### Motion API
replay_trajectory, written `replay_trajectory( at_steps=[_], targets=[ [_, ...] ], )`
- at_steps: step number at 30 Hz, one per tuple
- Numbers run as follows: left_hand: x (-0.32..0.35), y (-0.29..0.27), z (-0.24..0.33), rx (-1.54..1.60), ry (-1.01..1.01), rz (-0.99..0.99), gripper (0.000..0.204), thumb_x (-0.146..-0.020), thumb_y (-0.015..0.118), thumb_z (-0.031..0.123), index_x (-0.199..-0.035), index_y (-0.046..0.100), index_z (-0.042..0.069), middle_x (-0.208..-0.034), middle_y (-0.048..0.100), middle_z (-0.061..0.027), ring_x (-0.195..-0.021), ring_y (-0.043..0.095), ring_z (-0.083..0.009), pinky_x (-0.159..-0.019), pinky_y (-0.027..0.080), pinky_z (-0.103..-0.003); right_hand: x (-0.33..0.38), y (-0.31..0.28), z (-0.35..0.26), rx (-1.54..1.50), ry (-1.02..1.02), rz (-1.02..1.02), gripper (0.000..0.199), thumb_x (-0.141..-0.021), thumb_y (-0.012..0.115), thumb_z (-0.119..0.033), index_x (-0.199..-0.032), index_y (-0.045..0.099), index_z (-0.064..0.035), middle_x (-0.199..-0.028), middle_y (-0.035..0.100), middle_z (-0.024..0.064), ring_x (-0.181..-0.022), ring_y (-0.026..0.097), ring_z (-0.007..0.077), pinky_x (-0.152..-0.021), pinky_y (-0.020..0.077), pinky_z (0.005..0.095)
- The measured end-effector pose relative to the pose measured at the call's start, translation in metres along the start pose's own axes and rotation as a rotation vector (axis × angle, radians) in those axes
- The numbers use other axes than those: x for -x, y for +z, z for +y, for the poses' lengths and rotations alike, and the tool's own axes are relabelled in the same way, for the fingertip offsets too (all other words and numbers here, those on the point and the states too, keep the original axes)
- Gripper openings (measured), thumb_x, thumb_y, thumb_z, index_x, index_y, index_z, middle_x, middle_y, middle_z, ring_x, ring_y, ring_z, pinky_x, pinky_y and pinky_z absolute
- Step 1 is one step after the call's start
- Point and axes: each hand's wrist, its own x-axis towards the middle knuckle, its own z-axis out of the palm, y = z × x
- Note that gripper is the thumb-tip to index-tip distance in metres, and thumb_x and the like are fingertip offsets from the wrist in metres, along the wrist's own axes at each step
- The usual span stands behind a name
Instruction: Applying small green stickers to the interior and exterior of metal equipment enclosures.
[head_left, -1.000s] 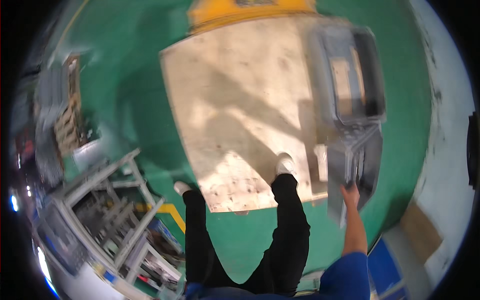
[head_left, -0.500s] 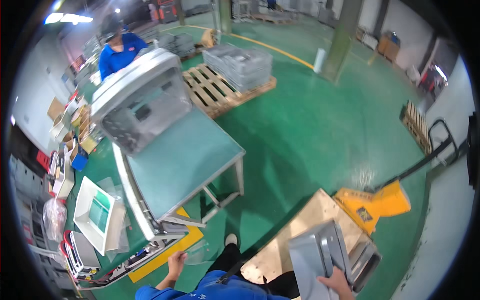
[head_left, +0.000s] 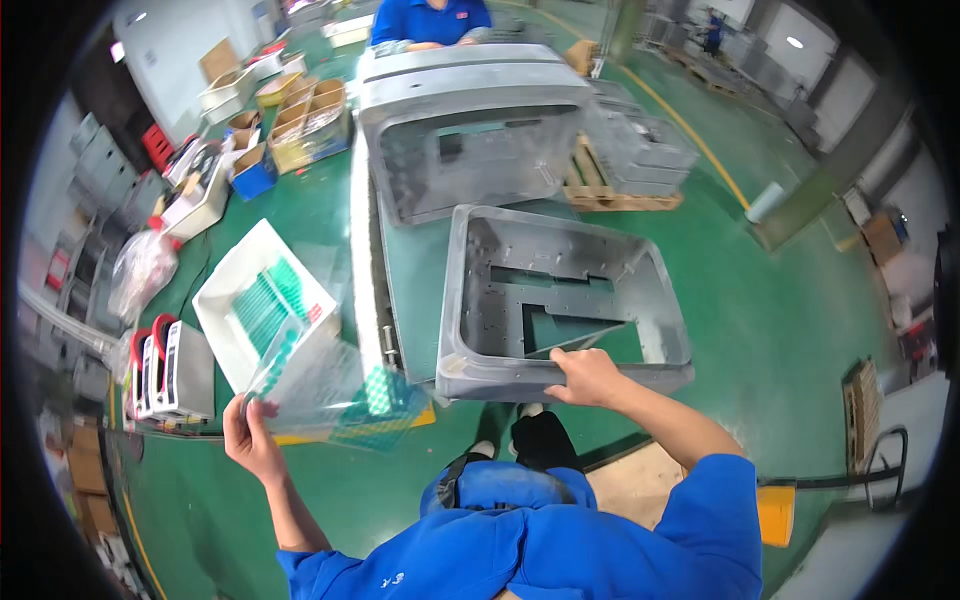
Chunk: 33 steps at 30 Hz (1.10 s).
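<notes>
My right hand (head_left: 588, 378) grips the near rim of a grey rectangular metal housing (head_left: 475, 376). Cut-outs show in its floor, and it is tilted over the near end of the green-topped bench (head_left: 410, 310). Between the thumb and fingers of my left hand (head_left: 252, 435) is a clear plastic sheet (head_left: 325, 385) bearing rows of green round dots. It hangs beside the bench, partly in front of a white bin (head_left: 225, 315) with green dotted sheets (head_left: 268, 305) inside. Farther along the bench stands another grey housing (head_left: 475, 75), its opening facing me.
Across the bench is a person in a blue shirt (head_left: 430, 22). Cardboard boxes (head_left: 310, 120), a blue box (head_left: 254, 172) and a red-handled white case (head_left: 180, 370) are on the left. At right are stacked grey parts (head_left: 645, 145) on a pallet and a yellow pallet jack (head_left: 775, 515).
My right hand has lifted the grey housing from the wooden surface at lower right to the bench. My left hand, with the clear sheet, is now higher and farther left. The view has turned left.
</notes>
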Motion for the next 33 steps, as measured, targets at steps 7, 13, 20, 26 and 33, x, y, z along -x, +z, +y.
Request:
replay_trajectory(
  at_steps=[7, 13, 20, 26, 33],
  targets=[
    [-0.002, 0.102, 0.040, 0.037, -0.108, -0.168, 0.012, -0.079, 0.056, -0.004, -0.091, 0.057, -0.004, -0.075, 0.057, -0.0066, -0.062, 0.055, -0.0105, -0.056, 0.044, -0.020, -0.072, 0.042, 0.021, 0.042, -0.251, -0.164, 0.040, -0.067, 0.067, -0.027, -0.089, 0.045, -0.0020, -0.075, 0.060, 0.0148, -0.069, 0.060, 0.0325, -0.059, 0.0478, 0.0409],
    [0.009, 0.242, 0.047, 0.020, -0.185, -0.564, 0.014, -0.075, 0.063, 0.001, -0.089, 0.059, -0.002, -0.075, 0.060, -0.0066, -0.059, 0.057, -0.0092, -0.052, 0.045, -0.020, -0.082, -0.013, 0.093, -0.351, -0.059, 0.083, 0.026, -0.075, 0.057, -0.017, -0.095, 0.055, -0.0006, -0.089, 0.060, 0.0169, -0.082, 0.059, 0.0330, -0.072, 0.0469, 0.0400],
    [0.029, 0.327, 0.037, 0.082, -0.405, -0.703, 0.018, -0.072, 0.069, 0.006, -0.086, 0.061, -0.001, -0.073, 0.062, -0.0058, -0.059, 0.058, -0.0091, -0.053, 0.045, -0.021, -0.119, -0.104, 0.087, -0.533, -0.339, 0.178, 0.018, -0.072, 0.062, -0.006, -0.088, 0.056, -0.0029, -0.082, 0.060, 0.0091, -0.084, 0.057, 0.0214, -0.073, 0.0448, 0.0303],
    [0.043, 0.336, 0.004, 0.317, -0.659, -0.575, 0.012, -0.074, 0.067, 0.007, -0.082, 0.062, -0.001, -0.069, 0.061, -0.0039, -0.059, 0.055, -0.0067, -0.053, 0.044, -0.019, -0.146, -0.062, 0.110, -1.030, -0.070, -0.192, 0.015, -0.075, 0.064, -0.006, -0.087, 0.059, -0.0003, -0.082, 0.061, 0.0049, -0.075, 0.056, 0.0119, -0.068, 0.0446, 0.0258],
    [0.048, 0.331, -0.039, 0.259, -0.501, -0.566, 0.006, -0.077, 0.063, 0.003, -0.081, 0.061, -0.001, -0.073, 0.059, -0.0056, -0.061, 0.053, -0.0063, -0.050, 0.040, -0.018, -0.170, -0.027, 0.107, -1.392, 0.134, -0.319, 0.015, -0.076, 0.063, -0.004, -0.089, 0.059, 0.0014, -0.083, 0.062, 0.0048, -0.077, 0.057, 0.0103, -0.072, 0.0452, 0.0242]
  ],
)
